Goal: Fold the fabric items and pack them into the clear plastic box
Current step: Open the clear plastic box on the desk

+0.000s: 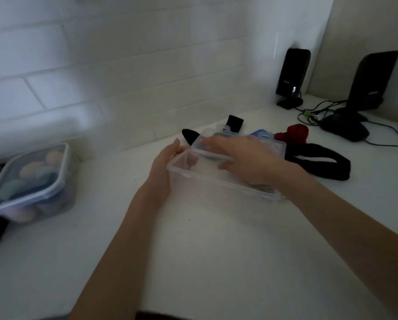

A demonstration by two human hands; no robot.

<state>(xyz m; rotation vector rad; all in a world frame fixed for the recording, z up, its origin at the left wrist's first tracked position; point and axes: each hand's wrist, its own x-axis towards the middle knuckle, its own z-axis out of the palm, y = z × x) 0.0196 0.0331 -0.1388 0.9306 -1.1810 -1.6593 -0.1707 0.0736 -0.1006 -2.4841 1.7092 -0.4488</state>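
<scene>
I am observing the left hand (168, 158) gripping the clear plastic box (218, 179) mid-counter and the right hand (244, 158) grasping its lid (239, 146); nothing packed, black fabric (320, 162) lying unfolded beside it.

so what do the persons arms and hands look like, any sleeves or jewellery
Both forearms are bare, with no sleeves in view. The left hand and right hand show no gloves, and no rings, watch or bracelet can be made out, though the picture is dim and blurred.
</scene>
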